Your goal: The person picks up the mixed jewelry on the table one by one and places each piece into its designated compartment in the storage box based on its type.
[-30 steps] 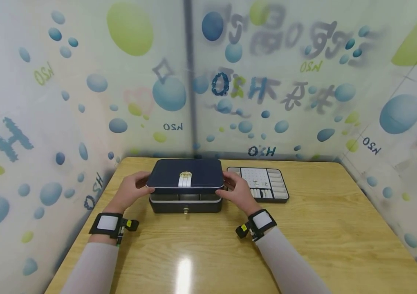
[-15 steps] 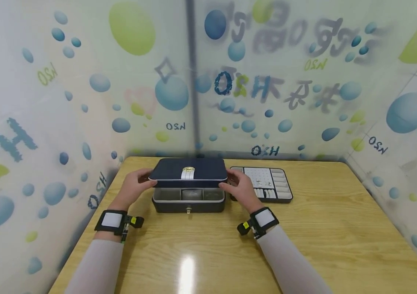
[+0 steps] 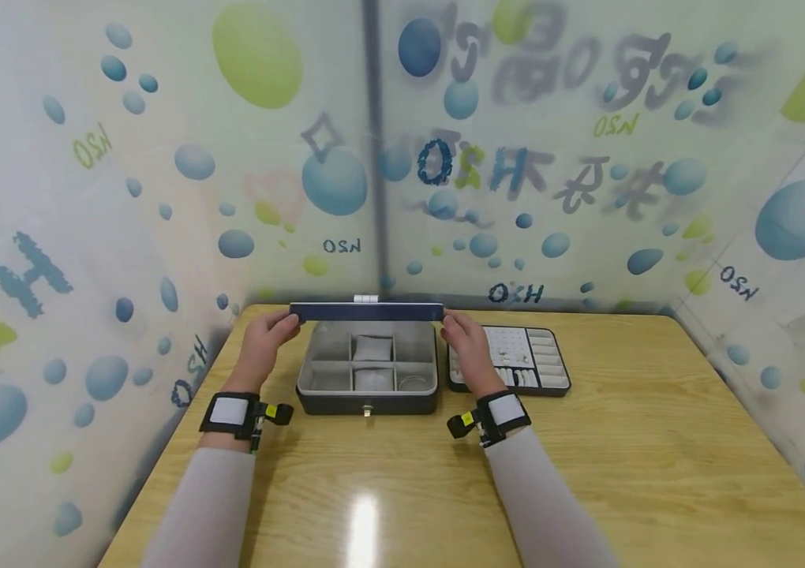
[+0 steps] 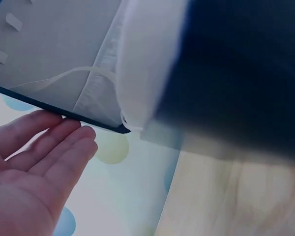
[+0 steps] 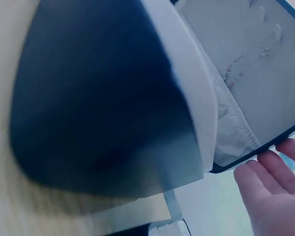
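A dark navy jewelry box stands near the back of the table, its lid raised on edge behind the grey compartments. My left hand holds the lid's left end, and my right hand holds its right end. In the left wrist view the fingers lie along the lid's edge; the right wrist view has the fingers at the opposite edge. A thin necklace hangs inside the lid, above a gathered pocket. Grey cushions fill two middle compartments, and a ring-shaped piece lies in the front right one.
Right of the box, a shallow jewelry tray with ring rolls and a pale earring panel lies partly behind my right hand. The wooden table meets a patterned curtain at the back.
Both hands have swung the lid up and back from a nearly lowered position to upright. The compartments have come into full view. The tray has stayed in place.
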The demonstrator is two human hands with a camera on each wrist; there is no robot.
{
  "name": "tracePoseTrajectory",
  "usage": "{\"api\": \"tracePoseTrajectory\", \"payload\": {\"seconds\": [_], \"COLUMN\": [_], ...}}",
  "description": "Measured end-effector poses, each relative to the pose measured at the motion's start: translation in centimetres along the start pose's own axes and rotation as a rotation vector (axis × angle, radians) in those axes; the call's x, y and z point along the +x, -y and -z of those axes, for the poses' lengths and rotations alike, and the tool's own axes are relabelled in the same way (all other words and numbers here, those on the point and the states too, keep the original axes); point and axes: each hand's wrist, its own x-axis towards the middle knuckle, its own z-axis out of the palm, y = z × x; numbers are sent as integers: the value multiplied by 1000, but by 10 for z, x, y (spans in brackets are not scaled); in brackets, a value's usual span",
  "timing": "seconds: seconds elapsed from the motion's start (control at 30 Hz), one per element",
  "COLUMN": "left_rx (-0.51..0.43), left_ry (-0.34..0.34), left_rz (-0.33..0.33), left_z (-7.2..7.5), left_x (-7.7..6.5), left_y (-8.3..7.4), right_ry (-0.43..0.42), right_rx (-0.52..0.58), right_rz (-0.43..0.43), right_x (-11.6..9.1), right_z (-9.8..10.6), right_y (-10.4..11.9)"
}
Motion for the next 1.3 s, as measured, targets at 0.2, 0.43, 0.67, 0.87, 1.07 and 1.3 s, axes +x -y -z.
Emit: {"api": "tracePoseTrajectory", "payload": {"seconds": [0.2,0.43,0.67,0.87,1.07,1.3], "left_rx": [-222,-354,-410,-460,-466,-434], "left_ry": [-35,45,150,159,184,228], "left_rz": [13,74,77,76,53,40], "left_z": [-2,-1,-1,-7,-11,-7], "left_x": [12,21,22,26,28,30], "left_y": [0,-2,1,3,5,8], "right_ry": [-10,-6,3,64,66,86], "right_rx": [129,176,179,121,78,51], "right_rz": [-38,-70,-133,-86,-54,-57], "right_x": [10,21,27,28,30,34], "right_z": [-4,-6,-8,-6,-5,-8], "right_y": [-3,-5,-13,-17,-20,-22]}}
